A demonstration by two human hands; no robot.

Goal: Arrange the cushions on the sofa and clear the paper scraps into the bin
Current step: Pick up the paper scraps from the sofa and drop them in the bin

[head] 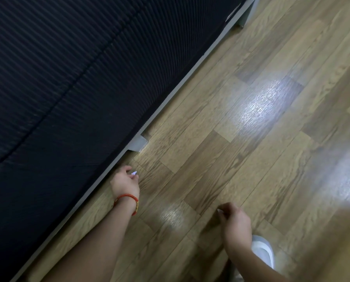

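Down by the dark ribbed sofa [72, 82], the left hand [125, 183] pinches 1 small white paper scrap [134, 173] in curled fingertips, just above the wood floor [241, 139] near the grey sofa leg [138, 143]. The right hand [236, 222] curls around another white scrap [219, 210], barely visible, above a white slipper [263, 251].

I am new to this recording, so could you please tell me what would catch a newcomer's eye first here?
The dark ribbed sofa fills the upper left, its pale base running diagonally over the wood floor. Beside that base, the left hand, with a red bracelet at the wrist, pinches a small white paper scrap. The right hand, lower right, seems to hold another white bit, above a pale slipper.
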